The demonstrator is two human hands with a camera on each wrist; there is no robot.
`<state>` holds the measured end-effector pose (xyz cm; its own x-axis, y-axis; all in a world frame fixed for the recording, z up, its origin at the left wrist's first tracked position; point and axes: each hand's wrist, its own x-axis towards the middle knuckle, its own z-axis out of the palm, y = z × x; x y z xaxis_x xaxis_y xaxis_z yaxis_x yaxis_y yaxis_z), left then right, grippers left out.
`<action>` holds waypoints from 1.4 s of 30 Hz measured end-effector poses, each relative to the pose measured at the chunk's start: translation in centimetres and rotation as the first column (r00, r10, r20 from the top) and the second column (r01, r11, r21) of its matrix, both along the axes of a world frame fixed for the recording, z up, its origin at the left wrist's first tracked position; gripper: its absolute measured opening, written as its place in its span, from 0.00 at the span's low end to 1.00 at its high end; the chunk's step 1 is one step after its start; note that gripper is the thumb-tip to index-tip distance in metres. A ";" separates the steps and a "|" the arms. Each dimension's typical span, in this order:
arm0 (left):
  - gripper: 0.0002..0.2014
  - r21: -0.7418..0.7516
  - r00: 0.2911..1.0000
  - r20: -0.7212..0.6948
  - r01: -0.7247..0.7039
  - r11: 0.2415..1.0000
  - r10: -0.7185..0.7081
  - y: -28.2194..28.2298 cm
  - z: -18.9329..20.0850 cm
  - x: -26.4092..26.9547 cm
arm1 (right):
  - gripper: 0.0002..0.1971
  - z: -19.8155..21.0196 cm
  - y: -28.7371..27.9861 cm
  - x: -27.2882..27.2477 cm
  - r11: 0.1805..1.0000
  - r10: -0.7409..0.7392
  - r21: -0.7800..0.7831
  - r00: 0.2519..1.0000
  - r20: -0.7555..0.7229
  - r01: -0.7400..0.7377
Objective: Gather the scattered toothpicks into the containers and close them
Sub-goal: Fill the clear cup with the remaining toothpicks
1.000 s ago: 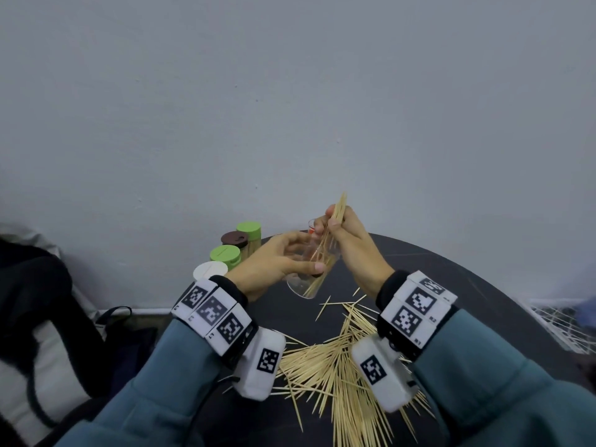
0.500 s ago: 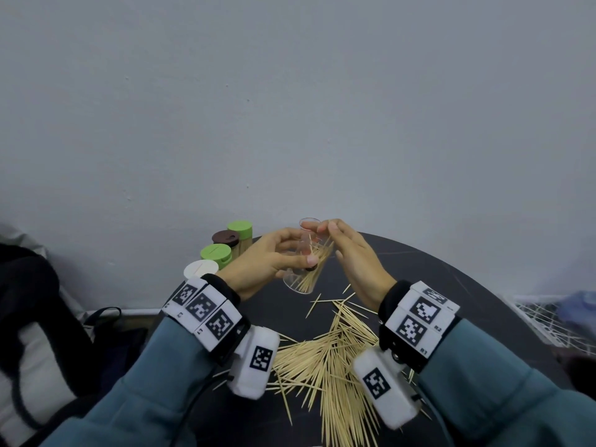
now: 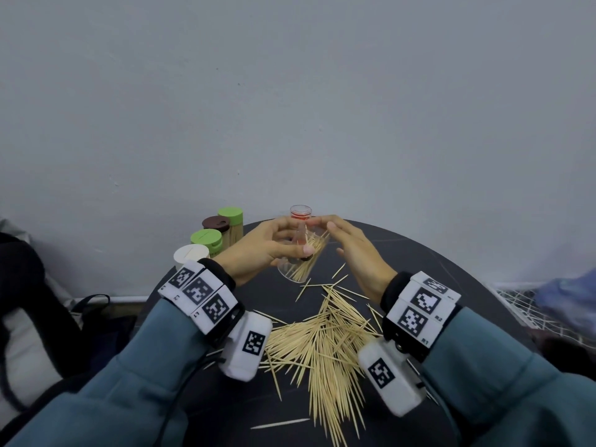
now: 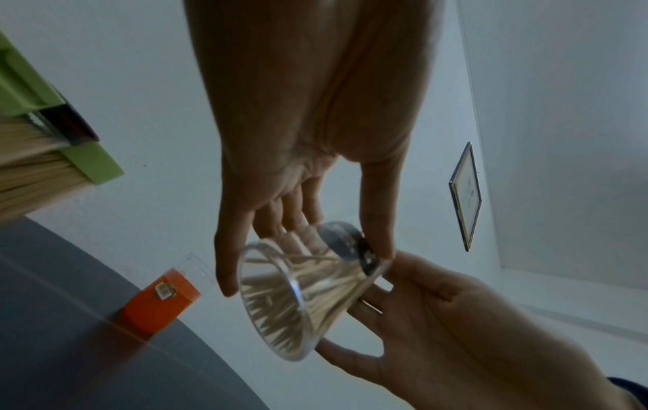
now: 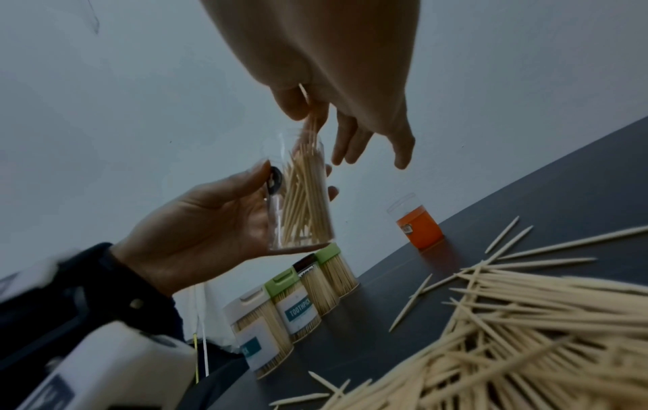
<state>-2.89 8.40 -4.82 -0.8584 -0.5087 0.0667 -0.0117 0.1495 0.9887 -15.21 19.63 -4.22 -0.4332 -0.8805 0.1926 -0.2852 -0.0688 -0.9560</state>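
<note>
A person in teal sleeves works at a dark round table [image 3: 451, 272], seen from a head camera. Nearest, in the lower centre of the frame, a large heap of scattered toothpicks [image 3: 325, 343] lies on the table between the two wrist-mounted cameras.

Above it, in the middle of the frame, the left hand [image 3: 258, 250] curls its fingers and thumb round a clear plastic container [image 3: 298, 262], tilted, open end toward the other hand, and partly filled with toothpicks. The right hand [image 3: 354, 253] is at the mouth with fingers extended and relaxed. In the right wrist view a few toothpicks appear caught near its thumb, still sliding in; whether they are pinched is not certain.

Behind the hands stands an orange container [image 3: 301, 212], clear at the top.

Farther left, by the wall, four filled containers stand in a row with lids on: white lid [image 3: 192, 253], green lid [image 3: 206, 237], brown lid [image 3: 216, 223], green lid [image 3: 230, 215]. One label reads "TOOTHPICK" [image 5: 302, 310].

By my estimate the task is past halfway: four containers closed, one being filled, most of the heap and the last lids remaining.
</note>
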 end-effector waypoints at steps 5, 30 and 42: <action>0.30 -0.002 1.000 0.005 0.028 1.000 -0.028 0.5 0.0 -0.1 | 0.16 0.0 0.6 -0.7 0.999 -0.031 0.009 0.999 -0.039 0.031; 0.23 -0.078 0.996 0.049 0.080 0.994 -0.076 1.0 -0.6 -0.9 | 0.49 -3.8 6.8 -0.8 0.518 0.436 0.781 0.677 -0.592 0.350; 0.22 -0.111 0.994 0.068 0.090 0.990 -0.083 1.0 -0.8 -0.9 | 0.38 -3.6 4.7 1.0 0.549 0.369 0.740 0.682 -0.632 0.389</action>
<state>-3.74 9.39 -5.57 -0.9030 -0.4248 0.0642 -0.0558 0.2641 0.9629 -14.22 24.29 -7.82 -0.5179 -0.7877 -0.3337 -0.8139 0.5738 -0.0911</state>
